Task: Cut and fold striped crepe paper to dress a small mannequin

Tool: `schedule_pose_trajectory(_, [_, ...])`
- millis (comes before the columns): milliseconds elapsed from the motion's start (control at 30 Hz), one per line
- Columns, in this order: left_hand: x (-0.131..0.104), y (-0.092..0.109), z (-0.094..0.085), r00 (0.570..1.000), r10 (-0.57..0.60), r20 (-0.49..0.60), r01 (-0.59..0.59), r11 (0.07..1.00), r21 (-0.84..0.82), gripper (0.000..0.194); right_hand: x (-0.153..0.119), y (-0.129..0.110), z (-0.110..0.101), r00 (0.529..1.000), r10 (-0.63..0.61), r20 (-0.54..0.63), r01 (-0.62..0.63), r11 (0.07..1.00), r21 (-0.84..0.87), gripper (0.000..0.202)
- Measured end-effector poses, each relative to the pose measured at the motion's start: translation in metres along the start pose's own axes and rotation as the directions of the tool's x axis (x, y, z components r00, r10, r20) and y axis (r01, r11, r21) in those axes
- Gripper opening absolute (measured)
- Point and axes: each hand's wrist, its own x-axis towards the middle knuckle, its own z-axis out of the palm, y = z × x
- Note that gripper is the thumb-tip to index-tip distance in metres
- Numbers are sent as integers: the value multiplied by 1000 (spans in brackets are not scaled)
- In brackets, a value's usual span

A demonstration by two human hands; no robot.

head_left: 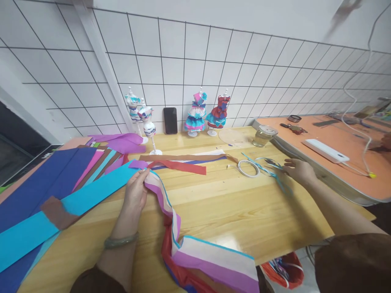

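Pinching long purple-and-white layered strip (159, 195) in L hand (137, 189), above pale wood table (220, 203). Holding R hand (299, 171) by metal scissors (273, 162) & thin turquoise ribbon (279, 185), nr round white tape roll (249, 175); can't tell if gripping.

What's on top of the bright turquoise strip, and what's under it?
A brown piece lies across it; dark blue sheets show from underneath. Whatever else the strip covers is hidden.

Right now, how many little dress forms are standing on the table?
4: left of the phone, a front form and a partly hidden rear form; right of it, a pink and turquoise form and a red-topped form.
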Motion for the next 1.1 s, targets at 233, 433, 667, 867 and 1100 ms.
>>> schedule_pose_trajectory(233, [1, 1, 0, 1000, 10, -14, -10, 1000, -12, 21, -2, -10, -15, 998, -41, 49, 41, 999, 0, 37])
schedule_pose_trajectory(433, [2, -1, -2, 1000, 23, -2, -23, 999, -23, 21, -32, -56, -20, 985, -161, 62, 149, 975, 164, 41])
schedule_pose_trajectory(667, [4, 1, -6, 997, 68, -36, -70, 997, -37, 20, -171, -169, -22, 611, -696, 378, 315, 652, 690, 27])
schedule_pose_trajectory(867, [10, 3, -13, 988, 126, -85, -131, 990, -53, 19, -242, -231, -15, 238, -908, 345, 373, 413, 831, 34])
schedule_pose_trajectory(1100, [17, 8, -23, 971, 198, -133, -204, 978, -38, 17, -228, -230, -1, 156, -832, 533, 159, 554, 817, 23])
